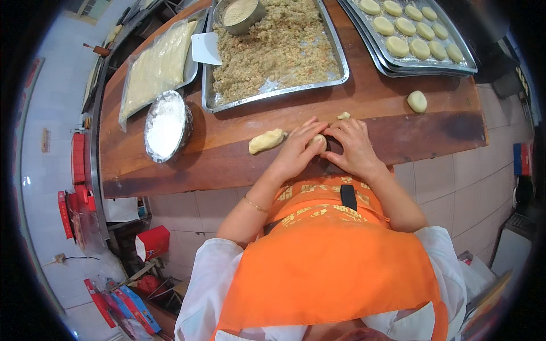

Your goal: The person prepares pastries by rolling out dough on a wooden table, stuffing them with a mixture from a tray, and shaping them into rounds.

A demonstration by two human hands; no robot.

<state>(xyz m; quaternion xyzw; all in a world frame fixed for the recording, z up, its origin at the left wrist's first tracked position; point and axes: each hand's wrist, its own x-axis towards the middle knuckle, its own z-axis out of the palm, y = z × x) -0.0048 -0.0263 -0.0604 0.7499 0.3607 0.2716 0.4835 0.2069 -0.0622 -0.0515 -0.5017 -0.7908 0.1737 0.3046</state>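
Observation:
At the table's front edge, my left hand [300, 146] and my right hand [354, 146] curl toward each other around a small pale dough ball [320, 143]. My left thumb lies over the ball, and the fingers of both hands cover part of it. Just left of my left hand lies a longer lump of dough [267, 141]. A small dough scrap [344, 115] sits beyond my right fingertips. Farther right, a single round dough piece [417, 102] rests on the wood.
A large metal tray [277, 101] of crumbly filling holds a bowl [241, 24] and a white scraper [206, 49]. Left are a flour bowl [166, 126] and a plastic-covered dough sheet [156, 65]. Stacked trays [424, 67] with dough rounds stand far right on the wooden table [227, 165].

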